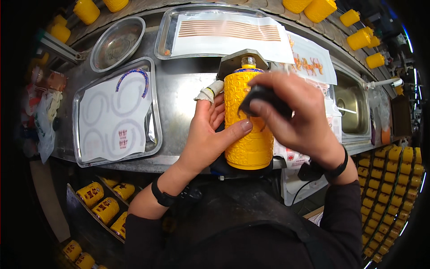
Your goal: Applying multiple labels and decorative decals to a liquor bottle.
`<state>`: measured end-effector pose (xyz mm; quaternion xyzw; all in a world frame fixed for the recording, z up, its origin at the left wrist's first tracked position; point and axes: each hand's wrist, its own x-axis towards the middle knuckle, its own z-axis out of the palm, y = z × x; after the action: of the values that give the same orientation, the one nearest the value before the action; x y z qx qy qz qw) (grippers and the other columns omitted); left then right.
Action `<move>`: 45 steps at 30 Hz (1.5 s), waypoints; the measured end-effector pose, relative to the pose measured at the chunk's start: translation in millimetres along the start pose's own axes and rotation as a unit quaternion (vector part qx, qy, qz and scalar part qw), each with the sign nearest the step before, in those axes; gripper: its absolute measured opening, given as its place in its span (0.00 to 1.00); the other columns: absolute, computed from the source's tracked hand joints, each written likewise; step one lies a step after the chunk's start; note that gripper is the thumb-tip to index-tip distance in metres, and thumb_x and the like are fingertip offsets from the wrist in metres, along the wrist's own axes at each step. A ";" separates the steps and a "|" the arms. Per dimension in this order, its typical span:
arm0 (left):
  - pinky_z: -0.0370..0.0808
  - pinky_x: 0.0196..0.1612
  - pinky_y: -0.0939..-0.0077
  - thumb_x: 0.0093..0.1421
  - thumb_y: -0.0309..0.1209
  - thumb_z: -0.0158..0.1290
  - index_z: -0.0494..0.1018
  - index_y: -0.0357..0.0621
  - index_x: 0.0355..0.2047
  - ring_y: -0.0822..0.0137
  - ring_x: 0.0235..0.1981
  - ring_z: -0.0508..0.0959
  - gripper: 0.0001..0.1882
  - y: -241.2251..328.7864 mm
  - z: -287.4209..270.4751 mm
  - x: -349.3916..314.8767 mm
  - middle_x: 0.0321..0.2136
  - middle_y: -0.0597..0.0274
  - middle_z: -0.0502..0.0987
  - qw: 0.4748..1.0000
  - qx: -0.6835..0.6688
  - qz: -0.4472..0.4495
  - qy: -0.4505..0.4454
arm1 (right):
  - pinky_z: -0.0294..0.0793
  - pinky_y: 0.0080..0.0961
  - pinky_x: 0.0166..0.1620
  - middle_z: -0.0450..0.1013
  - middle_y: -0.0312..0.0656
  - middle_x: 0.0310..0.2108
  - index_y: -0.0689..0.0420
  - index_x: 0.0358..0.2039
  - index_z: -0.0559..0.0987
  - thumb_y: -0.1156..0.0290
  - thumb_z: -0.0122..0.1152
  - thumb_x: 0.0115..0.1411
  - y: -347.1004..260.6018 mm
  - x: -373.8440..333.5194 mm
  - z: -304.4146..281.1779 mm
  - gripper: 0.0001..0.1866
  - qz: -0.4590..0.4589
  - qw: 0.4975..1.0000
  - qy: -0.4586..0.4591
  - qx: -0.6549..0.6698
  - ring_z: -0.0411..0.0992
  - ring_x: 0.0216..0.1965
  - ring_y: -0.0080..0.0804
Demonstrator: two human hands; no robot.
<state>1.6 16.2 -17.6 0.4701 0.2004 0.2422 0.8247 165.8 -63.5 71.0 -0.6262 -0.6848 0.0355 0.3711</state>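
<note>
A yellow embossed bottle point(249, 150) with a clear glass neck point(248, 62) lies in front of me, neck pointing away. My left hand point(204, 132) is closed against its left side, thumb pressed on the bottle's face; one finger wears a white wrap point(209, 93). In my right hand point(298, 105) is a dark block-like pad point(268, 99), held over the upper right of the bottle; the hand is slightly blurred. An orange-brown decal point(243, 109) shows on the bottle beside the pad, partly hidden. Behind the neck stands a grey angular metal piece point(228, 60).
At left, a metal tray point(154, 130) bears a paper sheet with curved decals; a metal bowl point(117, 44) sits behind it. A far tray point(166, 27) holds a striped sheet. Orange decals point(309, 67) and a sink point(351, 105) are at right. Yellow bottles point(389, 188) fill racks around.
</note>
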 end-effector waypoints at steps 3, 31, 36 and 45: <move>0.60 0.65 0.64 0.54 0.28 0.65 0.47 0.36 0.64 0.58 0.62 0.63 0.45 0.7 2.6 1.3 0.60 0.46 0.60 1.000 0.013 0.011 -0.005 | 0.75 0.23 0.39 0.77 0.44 0.33 0.62 0.41 0.77 0.76 0.66 0.54 21.6 22.1 -8.6 0.14 0.034 0.998 0.020 -0.046 0.77 0.34 0.31; 0.55 0.67 0.63 0.61 0.31 0.45 0.46 0.35 0.65 0.56 0.64 0.60 0.34 -0.7 -8.3 -3.6 0.62 0.45 0.58 0.998 -0.048 0.022 -0.025 | 0.69 0.28 0.31 0.74 0.38 0.28 0.55 0.36 0.83 0.78 0.71 0.44 -17.8 -1.4 -10.7 0.16 -0.099 0.990 -0.056 -0.083 0.72 0.28 0.36; 0.55 0.67 0.63 0.62 0.33 0.42 0.47 0.35 0.66 0.57 0.64 0.61 0.34 2.8 -3.3 -4.7 0.62 0.45 0.59 0.996 -0.092 0.010 -0.013 | 0.68 0.31 0.34 0.73 0.35 0.32 0.53 0.32 0.83 0.73 0.67 0.38 -26.0 -13.7 7.7 0.15 -0.171 0.976 -0.099 -0.097 0.72 0.34 0.35; 0.57 0.66 0.65 0.65 0.36 0.40 0.48 0.34 0.65 0.61 0.63 0.63 0.32 -3.8 -4.9 -4.8 0.60 0.48 0.61 0.999 -0.021 0.025 0.000 | 0.73 0.27 0.32 0.75 0.44 0.27 0.60 0.36 0.78 0.77 0.67 0.49 12.8 13.2 5.7 0.13 0.026 0.998 0.017 0.051 0.74 0.28 0.38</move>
<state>-4.2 15.1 -22.8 0.4579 0.1832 0.2671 0.8279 174.1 -46.7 66.4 -0.6245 -0.6593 0.0688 0.4131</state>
